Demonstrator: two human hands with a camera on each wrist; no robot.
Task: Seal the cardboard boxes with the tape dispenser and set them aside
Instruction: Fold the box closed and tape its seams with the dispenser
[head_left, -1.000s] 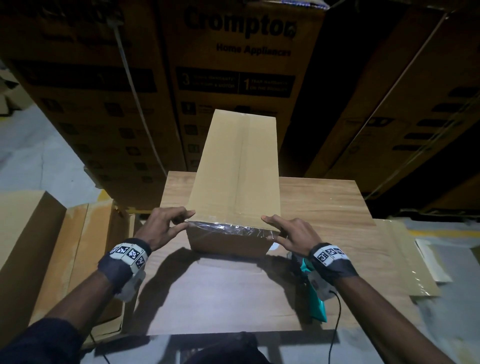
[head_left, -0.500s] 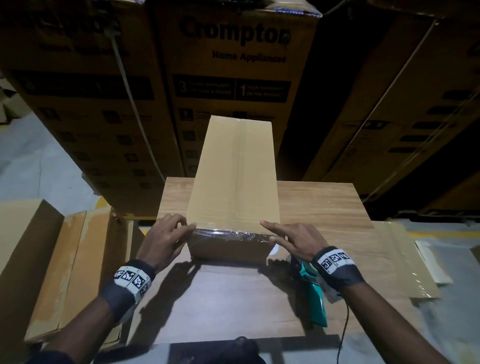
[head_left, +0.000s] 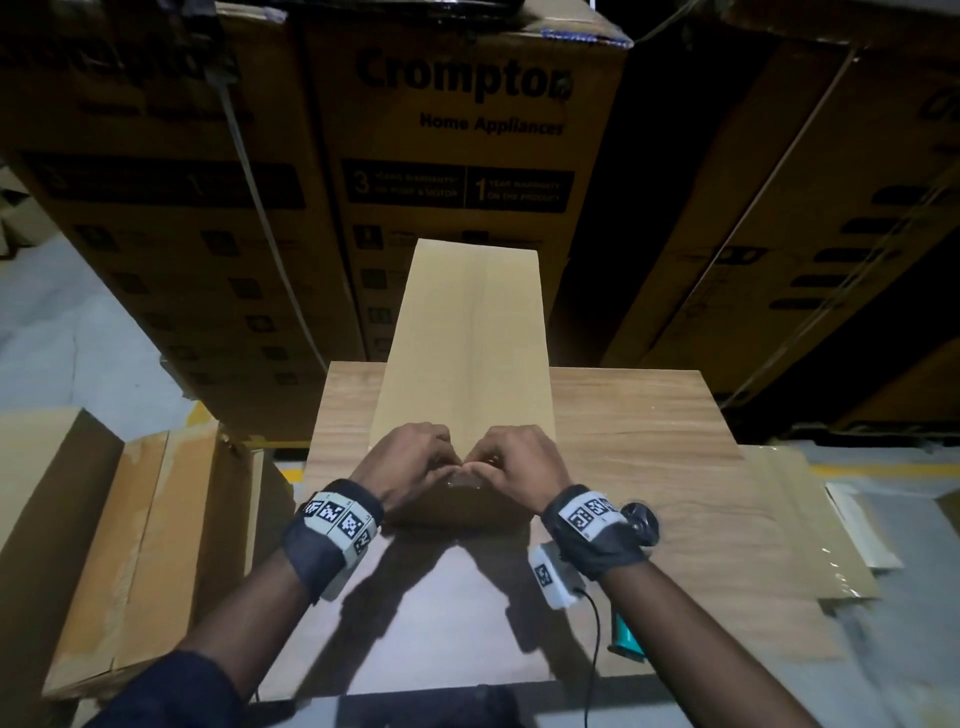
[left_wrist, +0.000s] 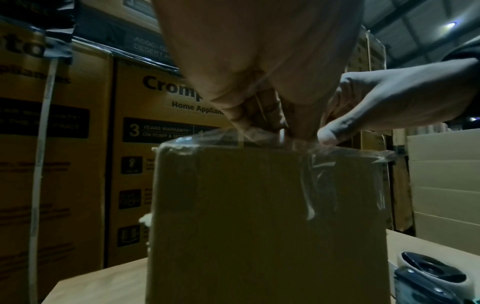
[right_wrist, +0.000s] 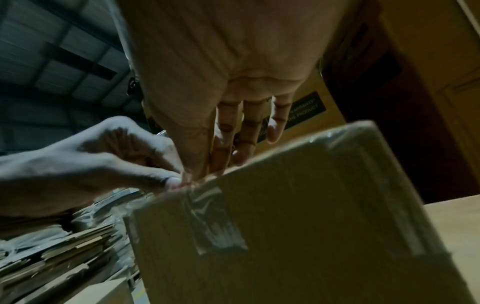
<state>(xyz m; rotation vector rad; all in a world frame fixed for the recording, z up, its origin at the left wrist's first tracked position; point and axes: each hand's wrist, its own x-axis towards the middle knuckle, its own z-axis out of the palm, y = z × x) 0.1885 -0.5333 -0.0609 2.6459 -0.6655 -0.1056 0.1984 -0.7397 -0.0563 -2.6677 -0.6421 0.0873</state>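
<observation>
Now both hands pinch tape at box near edge.

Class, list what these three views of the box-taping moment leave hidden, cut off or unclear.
- Tape dispenser: head view, mostly hidden behind the right hand's wrist; left wrist view, cut off at the corner.
- Near top edge of the cardboard box: head view, covered by both hands, the left hand included.
- Tape on the box end: right wrist view, blurred.
</observation>
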